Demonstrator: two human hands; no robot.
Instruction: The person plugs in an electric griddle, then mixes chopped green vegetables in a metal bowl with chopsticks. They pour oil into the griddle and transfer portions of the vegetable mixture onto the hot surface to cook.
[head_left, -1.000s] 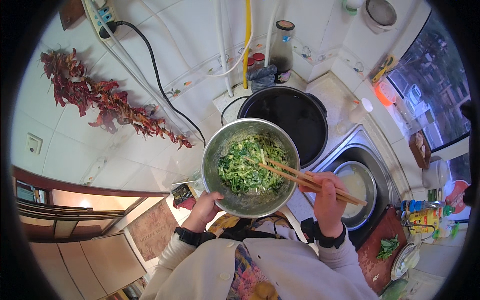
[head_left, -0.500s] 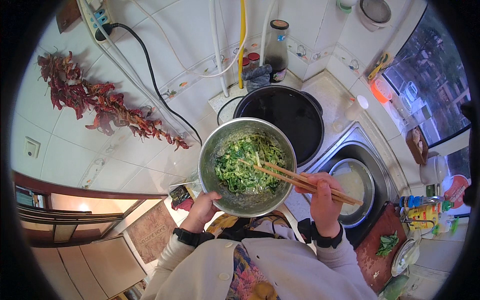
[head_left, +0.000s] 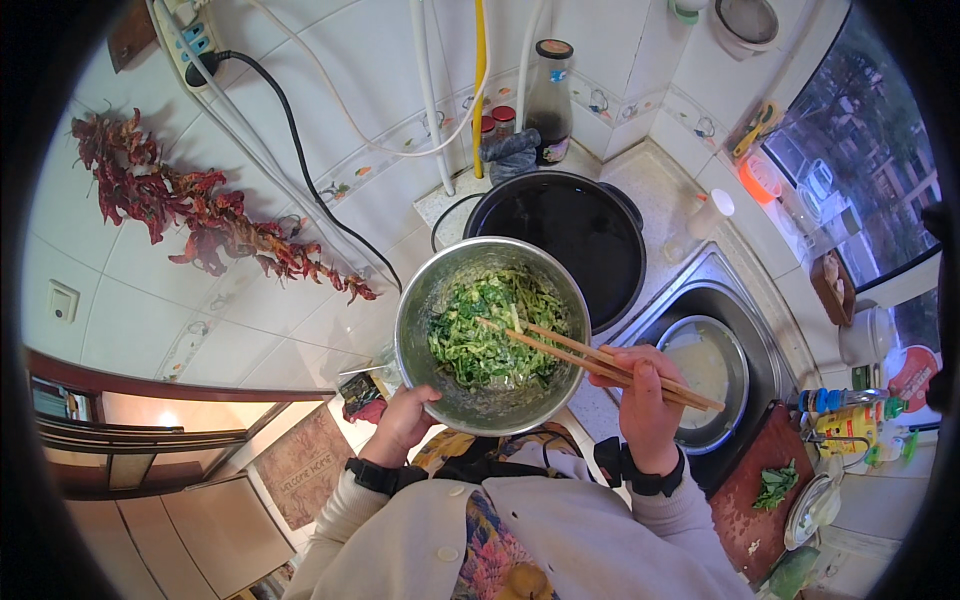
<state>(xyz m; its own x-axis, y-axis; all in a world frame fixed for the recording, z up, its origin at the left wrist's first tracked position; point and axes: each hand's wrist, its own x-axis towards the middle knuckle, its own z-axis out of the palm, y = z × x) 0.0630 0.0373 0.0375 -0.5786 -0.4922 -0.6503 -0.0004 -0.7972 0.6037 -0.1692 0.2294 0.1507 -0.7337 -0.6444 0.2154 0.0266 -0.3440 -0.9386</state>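
Observation:
My left hand (head_left: 407, 419) grips the lower left rim of a steel mixing bowl (head_left: 413, 335), its thumb over the edge. Chopped leafy greens (head_left: 478, 335), coated with something pale and wet, lie in the bowl. A pair of wooden chopsticks (head_left: 573, 351) is in my right hand (head_left: 646, 405), which is closed around them at the bowl's right side. Their tips rest among the greens. Just beyond the bowl stands a wide black pot (head_left: 560, 225) with dark liquid, partly covered by the bowl's far rim.
At right, a sink (head_left: 770, 335) holds a metal basin (head_left: 742, 375) of cloudy liquid. A cutting board (head_left: 735, 505) with green leaves (head_left: 775, 485) lies nearer me. Behind the pot stand a glass bottle (head_left: 550, 95) and red-lidded jars (head_left: 503, 120). Dried chillies (head_left: 205, 205) hang on the left wall.
Almost nothing differs. The view has shifted very slightly, while both hands, the bowl and the chopsticks keep their places.

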